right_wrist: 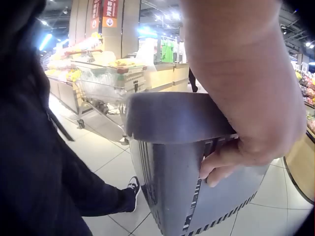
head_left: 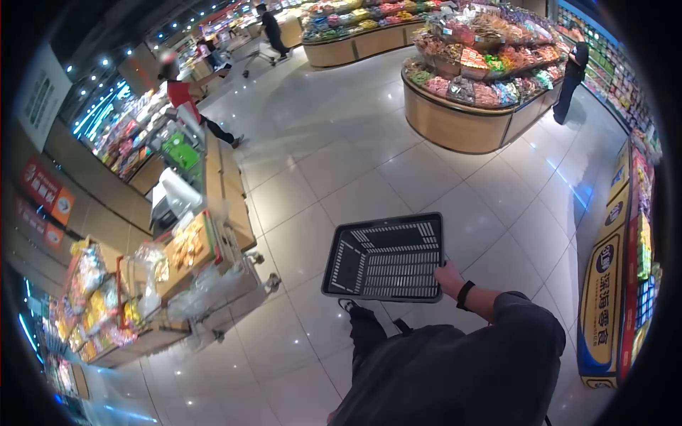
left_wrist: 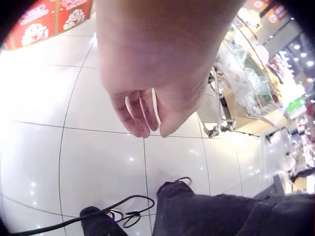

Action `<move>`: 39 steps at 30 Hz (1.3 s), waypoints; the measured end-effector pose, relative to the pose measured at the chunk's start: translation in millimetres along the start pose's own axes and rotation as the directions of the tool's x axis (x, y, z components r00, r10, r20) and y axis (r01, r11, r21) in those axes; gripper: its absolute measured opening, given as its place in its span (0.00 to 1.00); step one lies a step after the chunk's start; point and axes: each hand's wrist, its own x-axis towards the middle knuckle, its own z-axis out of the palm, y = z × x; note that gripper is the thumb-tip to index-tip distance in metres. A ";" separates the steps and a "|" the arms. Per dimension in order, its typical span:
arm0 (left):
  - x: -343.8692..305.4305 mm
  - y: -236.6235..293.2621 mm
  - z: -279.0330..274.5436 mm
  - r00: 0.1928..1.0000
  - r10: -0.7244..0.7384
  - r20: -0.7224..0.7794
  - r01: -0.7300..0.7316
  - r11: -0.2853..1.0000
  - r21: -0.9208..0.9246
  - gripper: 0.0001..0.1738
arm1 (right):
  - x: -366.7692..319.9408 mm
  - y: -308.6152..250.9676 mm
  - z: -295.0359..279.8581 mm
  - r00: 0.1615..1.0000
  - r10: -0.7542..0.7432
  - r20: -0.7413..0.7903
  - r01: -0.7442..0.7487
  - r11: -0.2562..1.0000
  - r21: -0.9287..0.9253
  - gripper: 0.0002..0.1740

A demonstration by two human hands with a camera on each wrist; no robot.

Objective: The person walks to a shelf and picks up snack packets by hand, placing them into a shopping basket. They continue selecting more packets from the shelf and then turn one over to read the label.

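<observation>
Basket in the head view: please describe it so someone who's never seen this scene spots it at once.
Find the rounded, wood-sided display island toward the upper right, then drop down across the pale tiled floor. There the right hand grips the right end of a dark rectangular basket. Unlike the goods-piled island, its slotted inside is bare.

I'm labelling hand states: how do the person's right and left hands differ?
The right hand grips the basket; the left hand appears empty. The right hand's fingers curl below the basket's rim, while the left hand hangs above the floor. Both are bare.
</observation>
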 end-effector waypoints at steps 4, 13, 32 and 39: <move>114.9 79.6 14.5 0.995 -0.069 -0.076 0.065 0.997 -0.051 0.08 | 59.5 -93.7 54.1 0.991 0.064 -0.114 -0.059 0.997 0.047 0.22; 311.6 526.0 -1.2 0.767 0.607 0.207 -0.519 0.777 -0.356 0.12 | 168.9 -220.3 120.6 0.933 0.217 -0.288 -0.149 0.960 0.238 0.19; 563.4 927.5 25.5 0.753 0.404 0.520 -0.475 0.880 0.005 0.10 | 484.5 -443.4 245.0 0.699 0.639 -0.321 -0.568 0.769 0.294 0.26; 668.9 1054.8 90.0 0.856 0.218 0.468 -0.279 0.958 0.065 0.13 | 677.0 -366.1 291.3 0.942 0.256 -0.218 -0.331 0.824 -0.460 0.20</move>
